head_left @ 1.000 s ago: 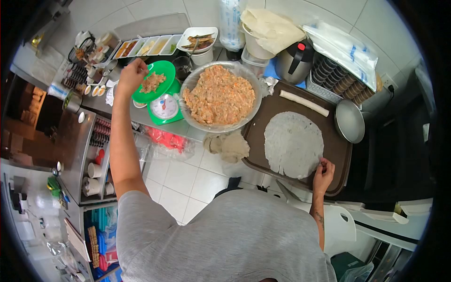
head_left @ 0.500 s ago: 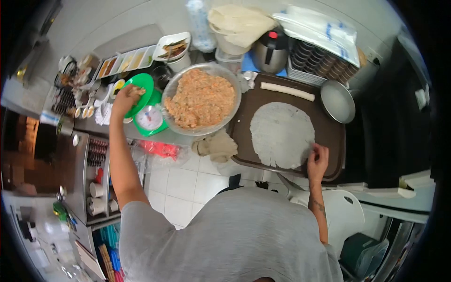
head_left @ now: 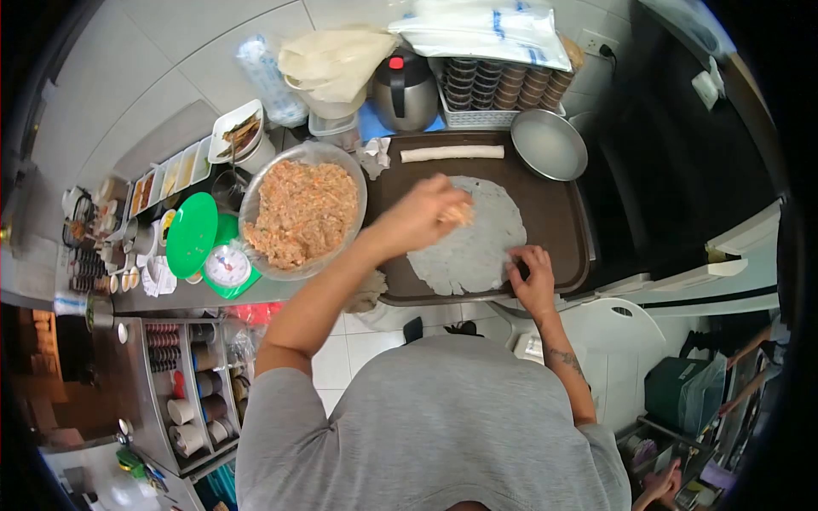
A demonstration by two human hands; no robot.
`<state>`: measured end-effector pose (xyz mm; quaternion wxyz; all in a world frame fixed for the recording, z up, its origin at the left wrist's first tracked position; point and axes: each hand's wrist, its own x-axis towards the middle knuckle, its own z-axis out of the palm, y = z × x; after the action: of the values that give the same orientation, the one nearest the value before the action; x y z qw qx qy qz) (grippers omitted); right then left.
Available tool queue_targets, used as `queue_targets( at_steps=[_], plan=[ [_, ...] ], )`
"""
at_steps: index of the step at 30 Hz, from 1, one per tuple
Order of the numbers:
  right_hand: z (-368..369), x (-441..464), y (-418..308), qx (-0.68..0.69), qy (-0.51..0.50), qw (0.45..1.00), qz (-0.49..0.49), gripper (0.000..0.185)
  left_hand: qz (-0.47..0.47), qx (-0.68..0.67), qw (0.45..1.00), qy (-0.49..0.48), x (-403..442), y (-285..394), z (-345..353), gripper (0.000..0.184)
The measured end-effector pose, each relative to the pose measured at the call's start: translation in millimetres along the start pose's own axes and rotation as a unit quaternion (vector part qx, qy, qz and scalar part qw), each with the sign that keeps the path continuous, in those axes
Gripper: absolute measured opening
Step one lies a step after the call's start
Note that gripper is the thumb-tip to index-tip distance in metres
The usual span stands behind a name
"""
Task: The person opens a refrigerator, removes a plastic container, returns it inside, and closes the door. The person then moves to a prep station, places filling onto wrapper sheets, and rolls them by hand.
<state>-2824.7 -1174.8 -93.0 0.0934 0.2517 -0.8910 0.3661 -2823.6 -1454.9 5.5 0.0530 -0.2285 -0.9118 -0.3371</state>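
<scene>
My left hand (head_left: 419, 216) is closed round a lump of orange-pink filling (head_left: 458, 213), above the left part of a round translucent wrapper sheet (head_left: 477, 247). The sheet lies flat on a brown tray (head_left: 392, 272). At its lower right edge, my right hand (head_left: 532, 277) rests with curled fingers; whether they pinch the sheet is unclear. Left of the tray stands a large bowl of orange filling (head_left: 302, 209). Farther left is a green scale (head_left: 228, 266) with its bare green plate (head_left: 192, 234). A white roll (head_left: 452, 153) lies along the tray's far side.
A metal bowl (head_left: 550, 145) sits at the tray's far right corner. Behind the tray are a steel jug (head_left: 406, 94) and a basket of stacked cups (head_left: 481, 117). Condiment trays (head_left: 175, 175) stand far left. Another person's hands (head_left: 663, 484) show at lower right.
My left hand has picked the filling off the scale's green plate and carried it right, over the sheet. My right hand stays near the sheet's edge. The camera view has turned.
</scene>
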Motion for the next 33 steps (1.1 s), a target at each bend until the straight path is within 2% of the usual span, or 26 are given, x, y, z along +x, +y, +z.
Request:
queue_targets(
  at_steps=[3,6,9,12,15,18,21,24,28,30,31,32,33],
  plan=[
    [-2,2,0,0.121,0.019,0.984,0.127,0.023,0.02,0.024,0.999,-0.014,13,-7,58,0.036],
    [-1,5,-2,0.087,0.037,0.994,0.061,0.024,0.008,0.064,0.997,0.035,5,-18,72,0.027],
    [9,18,-23,0.059,0.052,0.997,-0.016,0.027,0.052,0.069,0.994,0.063,-7,-27,76,0.023],
    [24,36,-46,0.019,0.016,0.997,-0.078,0.039,0.035,0.055,0.997,0.051,-10,-33,90,0.022],
    [48,40,-33,-0.013,-0.011,0.995,-0.094,0.046,0.027,-0.048,0.994,0.096,-7,-41,85,0.019],
    [47,41,-22,0.029,-0.025,0.996,-0.078,0.039,-0.001,-0.03,0.994,0.109,-14,-36,70,0.019],
    [41,43,-38,0.057,-0.002,0.998,-0.039,0.037,0.003,-0.007,0.997,0.072,-18,-38,81,0.019],
    [48,43,-25,0.064,0.007,0.996,-0.065,0.03,0.011,0.015,0.995,0.098,-16,-38,89,0.017],
    [49,43,-15,0.084,0.024,0.995,-0.056,0.02,-0.088,-0.092,0.988,0.091,-25,-51,74,0.011],
    [44,44,-20,0.076,0.035,0.995,-0.061,0.016,-0.133,-0.113,0.98,0.099,-31,-40,41,0.008],
    [42,45,-22,0.081,0.036,0.994,-0.065,0.017,-0.135,-0.149,0.97,0.14,-38,-40,25,0.008],
    [40,46,-23,0.085,0.037,0.993,-0.07,0.018,-0.185,-0.124,0.962,0.155,-45,-33,2,0.01],
    [39,46,-24,0.09,0.038,0.992,-0.074,0.02,-0.21,-0.187,0.94,0.19,-53,-27,-22,0.01]
  ],
)
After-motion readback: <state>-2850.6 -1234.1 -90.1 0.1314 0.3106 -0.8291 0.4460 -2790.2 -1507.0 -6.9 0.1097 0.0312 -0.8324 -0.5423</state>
